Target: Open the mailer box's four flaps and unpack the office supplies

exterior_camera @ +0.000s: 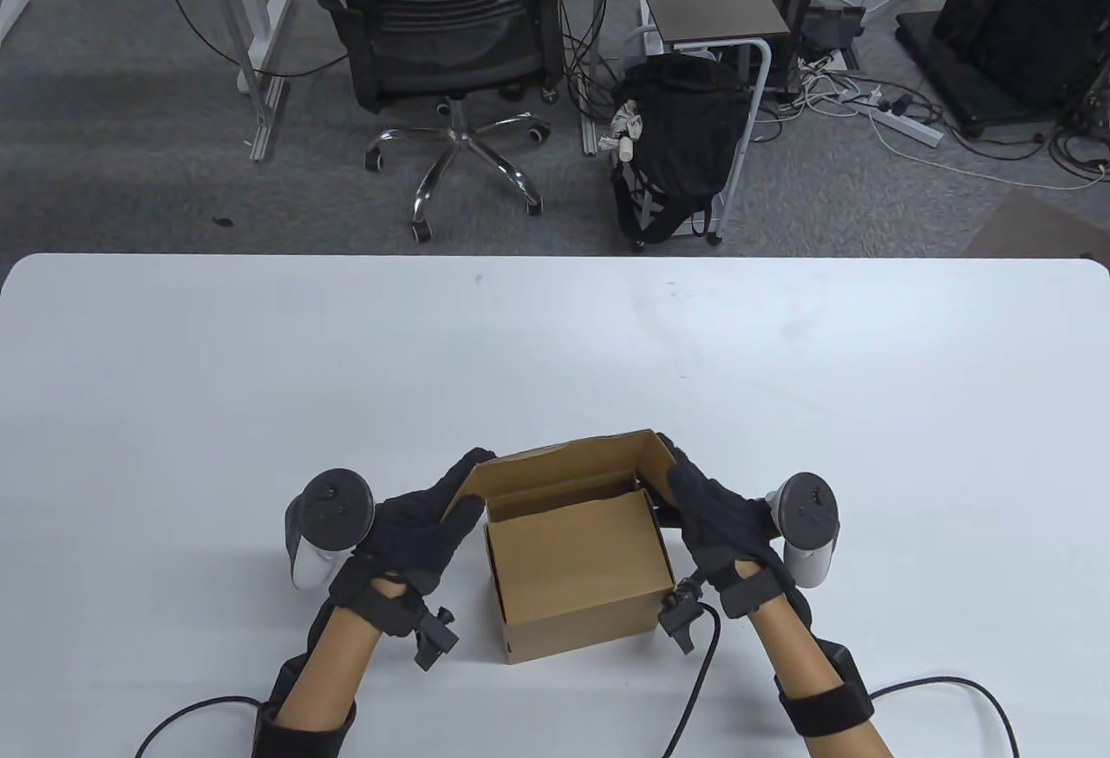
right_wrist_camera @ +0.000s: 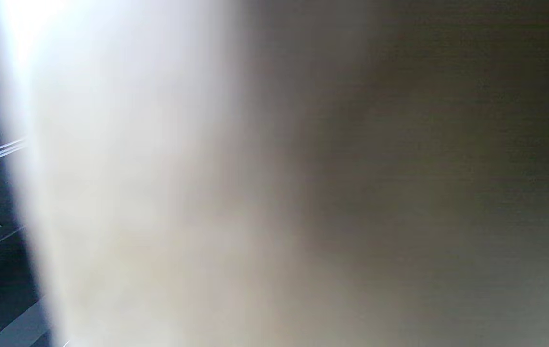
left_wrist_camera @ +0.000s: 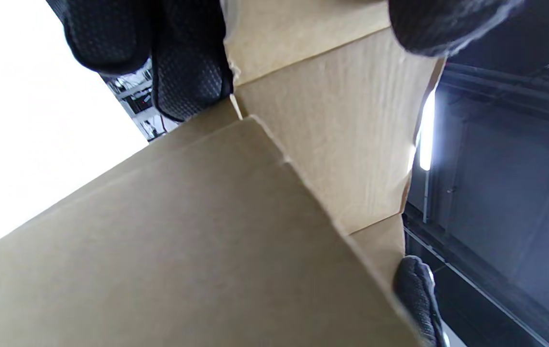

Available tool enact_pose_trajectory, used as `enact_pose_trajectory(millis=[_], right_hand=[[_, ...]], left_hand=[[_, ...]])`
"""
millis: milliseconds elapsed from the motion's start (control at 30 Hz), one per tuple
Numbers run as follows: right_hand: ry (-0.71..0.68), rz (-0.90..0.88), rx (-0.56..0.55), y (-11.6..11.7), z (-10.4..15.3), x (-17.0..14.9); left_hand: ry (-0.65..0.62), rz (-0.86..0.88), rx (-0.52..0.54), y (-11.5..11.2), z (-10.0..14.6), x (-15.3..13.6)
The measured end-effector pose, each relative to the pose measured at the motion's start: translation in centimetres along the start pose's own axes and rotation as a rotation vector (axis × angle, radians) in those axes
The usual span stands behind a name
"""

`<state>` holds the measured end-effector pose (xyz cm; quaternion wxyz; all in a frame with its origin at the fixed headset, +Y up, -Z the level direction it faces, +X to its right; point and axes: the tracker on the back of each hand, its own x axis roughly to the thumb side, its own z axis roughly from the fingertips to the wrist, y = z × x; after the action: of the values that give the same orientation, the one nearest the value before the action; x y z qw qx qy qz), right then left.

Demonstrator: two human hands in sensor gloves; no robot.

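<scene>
Your arms come in low; mailer box (exterior_camera: 577, 567) sits on table (exterior_camera: 173, 402) right between your hands. Far flap (exterior_camera: 564, 463) stands up. Left hand (exterior_camera: 416, 524) holds its left end, right hand (exterior_camera: 715, 515) holds right end. Near flap (exterior_camera: 572, 545) still lies flat, equally close to both hands.

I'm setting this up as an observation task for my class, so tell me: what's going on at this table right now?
A person in black sensor gloves is opening a small brown mailer box near the front edge of a white table. The left hand and right hand are at the box's two sides, fingers up at the far flap, which stands raised. The near flap lies roughly flat over the top. No office supplies are visible yet; the right wrist view is only a blur.
</scene>
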<state>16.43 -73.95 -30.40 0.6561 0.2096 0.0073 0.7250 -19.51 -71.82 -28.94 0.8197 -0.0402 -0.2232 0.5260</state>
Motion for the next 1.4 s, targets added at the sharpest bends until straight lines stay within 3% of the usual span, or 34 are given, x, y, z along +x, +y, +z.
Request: enact_pose_trajectory(millis=[167,300,400,500,767,967,1033,1133,1233,1400], right_hand=[[0.07,0.036,0.079,0.0,-0.2,-2.1],[0.149,0.006,0.214,-0.1,0.2,-2.8],[0.211,-0.016,0.344,0.4,0.8,-3.2],[0.185,-0.043,0.333,0.6,1.0,-2.7],[0.04,0.035,0.339,1.0,1.8,-0.3],[-0.04,0.165,0.312,1.2,1.9,0.2],[-0.064,0.221,0.278,1.3,2.0,0.4],[-0.076,0.23,0.243,1.4,2.1,0.6],[-0.088,0.19,0.202,1.1,2.1,0.6],[-0.122,0.124,0.173,0.9,2.2,1.0]], left_hand=[[0.115,-0.068,-0.059,-1.1,0.1,-1.6],[0.249,-0.028,-0.201,-2.2,0.4,-1.9],[0.309,-0.008,-0.316,-4.3,0.4,-1.8],[0.29,0.03,-0.238,-4.8,0.5,-1.9],[0.111,0.04,-0.184,-4.3,0.1,-1.1],[0.02,-0.16,-0.075,-3.2,-0.1,-0.8],[0.046,-0.136,-0.042,-3.2,0.0,-1.0],[0.047,0.039,-0.025,-3.4,0.0,-0.8],[0.034,-0.024,-0.025,-3.2,0.1,-0.4],[-0.002,0.085,-0.034,-3.4,0.2,0.3]])
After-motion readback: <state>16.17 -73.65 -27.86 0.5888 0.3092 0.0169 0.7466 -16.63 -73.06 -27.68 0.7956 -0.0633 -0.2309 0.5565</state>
